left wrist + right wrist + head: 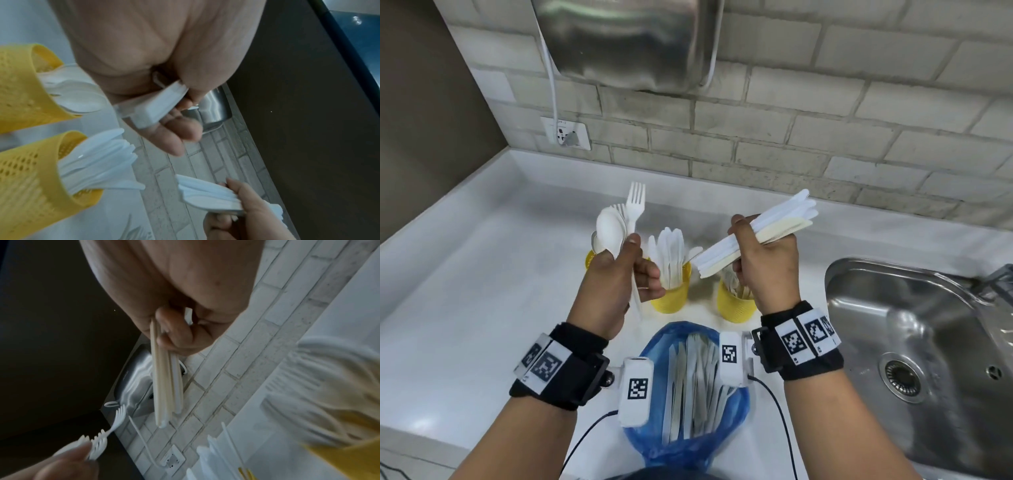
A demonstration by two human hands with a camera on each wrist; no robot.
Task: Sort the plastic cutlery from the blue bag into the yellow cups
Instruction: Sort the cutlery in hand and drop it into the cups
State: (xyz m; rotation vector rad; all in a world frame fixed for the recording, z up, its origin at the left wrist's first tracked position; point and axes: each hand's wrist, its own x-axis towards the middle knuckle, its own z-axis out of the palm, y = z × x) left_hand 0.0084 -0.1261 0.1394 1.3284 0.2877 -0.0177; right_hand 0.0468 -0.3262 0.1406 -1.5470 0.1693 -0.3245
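Note:
My left hand is raised over the counter and grips a mixed bunch of white spoons and forks, heads up; their handle ends show under its fingers. My right hand holds a flat stack of white and cream knives, tips pointing up and right, seen edge-on as the knife stack. Three yellow perforated cups stand behind the hands: the left cup mostly hidden, the middle cup full of knives, the right cup with cutlery. The blue bag lies open near me with several pieces inside.
A steel sink sits to the right of the cups. A brick wall with a socket runs behind the white counter. A metal dispenser hangs above.

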